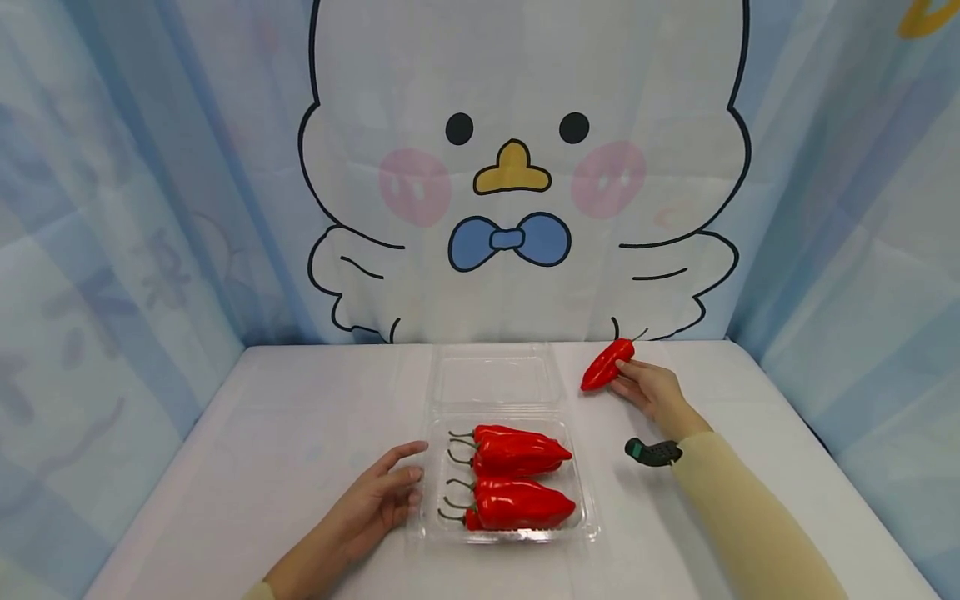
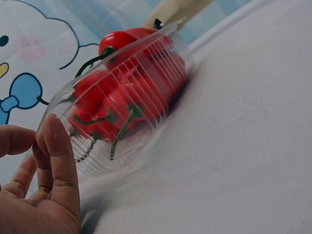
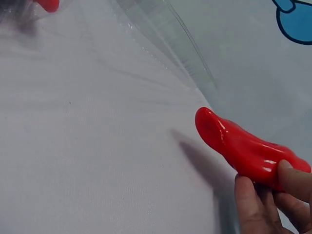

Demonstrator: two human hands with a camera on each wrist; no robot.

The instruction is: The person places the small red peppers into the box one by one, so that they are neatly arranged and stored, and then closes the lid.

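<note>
A clear plastic clamshell box [image 1: 587, 500] lies with its lid folded back on the white table. Several glossy red peppers [image 1: 521, 502] with green stems rest inside it, their stems toward the left. Beside the box's left wall is my left hand [image 1: 375, 508], fingers loosely bent, with fingertips [image 2: 56, 134] at or close to the rim; contact is hard to tell. Behind and right of the box, my right hand [image 1: 651, 392] pinches one red pepper [image 3: 243, 148] between thumb and fingers, held above the table, its stem pointing up and right in the head view.
The transparent lid [image 1: 495, 377] reaches toward the table's back edge. A dark strap [image 1: 654, 452] sits at the right wrist. A curtain [image 1: 517, 292] with a cartoon bird hangs behind the table, and blue curtains [image 1: 862, 250] close in both sides.
</note>
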